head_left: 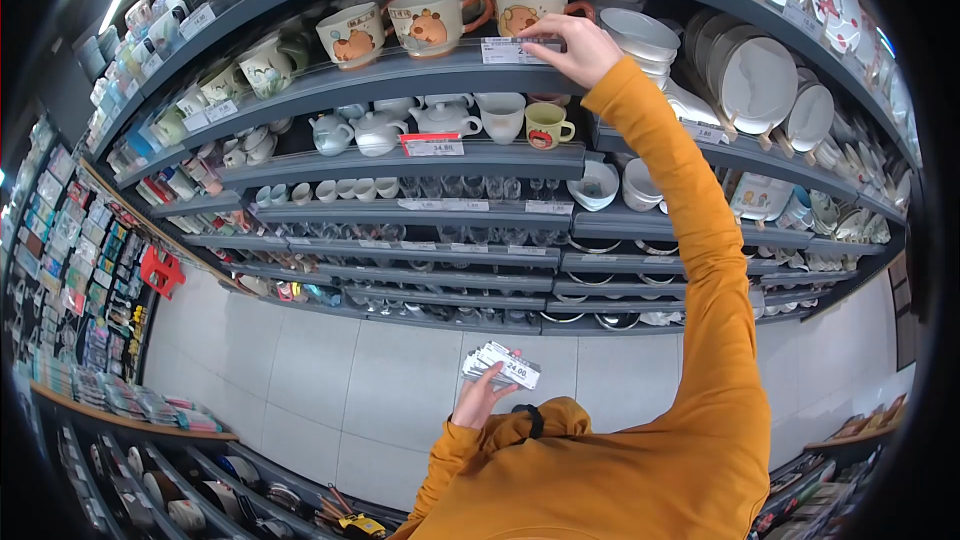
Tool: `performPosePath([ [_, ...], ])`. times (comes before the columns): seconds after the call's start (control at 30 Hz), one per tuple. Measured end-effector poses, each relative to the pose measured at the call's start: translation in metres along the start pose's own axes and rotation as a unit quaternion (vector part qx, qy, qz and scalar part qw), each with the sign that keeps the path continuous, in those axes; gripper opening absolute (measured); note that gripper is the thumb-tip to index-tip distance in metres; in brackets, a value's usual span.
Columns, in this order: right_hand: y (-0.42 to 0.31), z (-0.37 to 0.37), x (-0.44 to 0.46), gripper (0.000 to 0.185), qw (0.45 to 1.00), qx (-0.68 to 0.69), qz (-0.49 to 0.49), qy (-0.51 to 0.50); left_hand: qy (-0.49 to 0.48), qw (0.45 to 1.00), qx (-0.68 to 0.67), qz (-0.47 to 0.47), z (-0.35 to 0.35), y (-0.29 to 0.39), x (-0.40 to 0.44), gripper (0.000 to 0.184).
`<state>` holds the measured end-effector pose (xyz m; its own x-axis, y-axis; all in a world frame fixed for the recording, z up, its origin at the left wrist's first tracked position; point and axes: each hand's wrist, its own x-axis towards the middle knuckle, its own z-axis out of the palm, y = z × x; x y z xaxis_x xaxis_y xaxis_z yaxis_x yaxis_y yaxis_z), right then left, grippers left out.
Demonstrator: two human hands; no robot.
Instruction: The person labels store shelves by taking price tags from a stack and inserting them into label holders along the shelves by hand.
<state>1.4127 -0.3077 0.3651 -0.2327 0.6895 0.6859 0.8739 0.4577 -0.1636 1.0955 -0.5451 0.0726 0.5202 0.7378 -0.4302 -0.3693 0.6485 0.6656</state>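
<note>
My right hand (pixel 580 50) reaches up to a shelf edge, thumb and fingers pinched on the right end of a white price tag (pixel 503 51). Just behind it stands a cream mug (pixel 526 10) with a cartoon animal and a brown handle. Two similar mugs, a larger mug (pixel 428 22) and a smaller mug (pixel 351 37), are farther left on that shelf. Low in front of my body, my left hand (pixel 478 400) grips a fanned stack of price tags (pixel 508 368); the top one reads 24.00.
White plates (pixel 758 85) stand upright at the right. Below the mugs are teapots (pixel 378 132), a yellow mug (pixel 548 126) and a red-topped price tag (pixel 433 145). A red stool (pixel 161 271) sits on the tiled floor (pixel 310 370) at left. Low shelves (pixel 135 418) stand behind me.
</note>
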Motion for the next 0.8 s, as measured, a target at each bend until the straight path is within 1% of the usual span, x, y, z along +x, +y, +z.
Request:
performPosePath([
  [0.03,-0.012,-0.002,-0.010,0.025,0.997,-0.055,-0.029,0.042,0.000,1.000,0.000,-0.001,0.000,-0.001,0.001,0.036],
  [0.07,-0.025,-0.005,-0.020,0.027,0.994,-0.050,-0.026,0.094,0.000,1.000,-0.001,-0.002,-0.001,-0.001,0.001,0.036],
  [0.13,-0.036,-0.001,-0.049,0.026,0.979,-0.025,-0.073,0.187,0.010,1.000,0.004,0.006,-0.001,0.000,0.000,0.035],
  [0.17,-0.060,0.003,-0.076,0.022,0.980,0.105,0.000,0.167,0.013,1.000,0.005,0.013,0.000,0.001,0.001,0.035],
  [0.2,-0.069,0.018,-0.103,0.017,0.973,0.157,-0.001,0.168,0.018,1.000,-0.004,0.019,0.001,0.002,0.001,0.032],
  [0.23,-0.092,0.028,-0.137,0.012,0.969,0.215,0.084,0.088,0.020,0.999,-0.007,0.028,0.002,0.002,0.002,0.032],
  [0.27,-0.114,0.049,-0.171,0.014,0.943,0.291,0.148,0.059,0.023,0.999,-0.009,0.037,0.002,0.003,0.002,0.031],
  [0.3,-0.121,0.072,-0.206,0.016,0.946,0.290,0.142,-0.009,0.027,0.999,-0.009,0.044,0.001,0.003,0.002,0.031],
  [0.33,-0.137,0.085,-0.238,0.019,0.917,0.328,0.207,-0.093,0.037,0.998,-0.021,0.048,0.000,0.003,0.002,0.030],
  [0.37,-0.148,0.103,-0.269,0.023,0.893,0.360,0.239,-0.129,0.050,0.997,-0.013,0.051,-0.004,0.001,0.003,0.030],
  [0.43,-0.172,0.117,-0.315,0.022,0.861,0.387,0.282,-0.173,0.073,0.996,0.002,0.055,-0.014,-0.004,0.010,0.030],
  [0.53,-0.200,0.133,-0.355,0.024,0.747,0.478,0.448,-0.114,0.060,0.996,0.037,0.053,-0.021,-0.004,0.014,0.030],
  [0.63,-0.204,0.132,-0.363,0.022,0.765,0.420,0.484,-0.070,0.061,0.996,0.063,0.030,-0.011,-0.001,0.010,0.029],
  [0.73,-0.203,0.123,-0.358,0.025,0.782,0.397,0.479,-0.042,0.051,0.996,0.076,0.012,-0.006,0.003,0.005,0.028],
  [0.8,-0.207,0.114,-0.349,0.024,0.799,0.394,0.453,-0.036,0.035,0.996,0.077,0.009,-0.012,0.005,0.000,0.029],
])
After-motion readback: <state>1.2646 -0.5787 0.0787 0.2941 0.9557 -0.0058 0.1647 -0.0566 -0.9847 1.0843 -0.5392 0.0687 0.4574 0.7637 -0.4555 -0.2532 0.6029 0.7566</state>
